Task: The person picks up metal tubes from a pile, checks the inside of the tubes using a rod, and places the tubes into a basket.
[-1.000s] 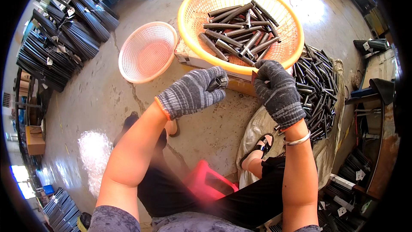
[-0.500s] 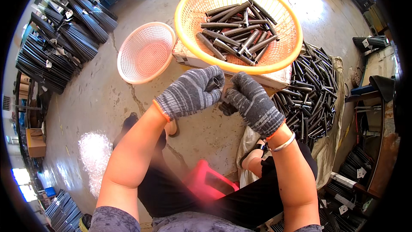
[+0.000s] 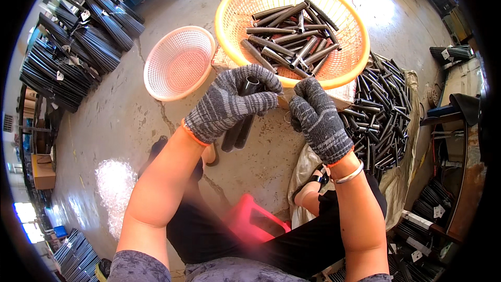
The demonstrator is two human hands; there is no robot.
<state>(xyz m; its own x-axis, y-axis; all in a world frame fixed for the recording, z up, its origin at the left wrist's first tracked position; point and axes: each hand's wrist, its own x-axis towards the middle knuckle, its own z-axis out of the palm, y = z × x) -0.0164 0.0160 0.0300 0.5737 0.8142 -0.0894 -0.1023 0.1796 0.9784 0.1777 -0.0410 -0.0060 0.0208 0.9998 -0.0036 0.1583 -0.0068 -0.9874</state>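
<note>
My left hand (image 3: 224, 104), in a grey striped knit glove, is closed around a couple of short black tubes (image 3: 242, 131). One tube's open end shows above the fingers, and the lower ends hang below the palm. Its thumb and forefinger meet at a tiny item too small to name. My right hand (image 3: 319, 120), gloved alike, has its fingers curled just to the right; what they hold, if anything, is hidden. Beyond both hands, a large yellow-orange basket (image 3: 221, 31) holds several black tubes (image 3: 300, 42) and rests on a box (image 3: 342, 95).
A smaller pink-white basket (image 3: 180, 65) stands left of the large one. Many loose tubes (image 3: 378, 115) lie heaped on a sack (image 3: 412, 104) at the right. Clear plastic (image 3: 115, 193) and a pink stool (image 3: 250, 219) are nearer me. Long tube bundles (image 3: 78, 42) stand far left.
My hands have moved apart slightly. The left hand has turned, so the tubes in it now show above and below the fingers. The right hand has shifted a little right.
</note>
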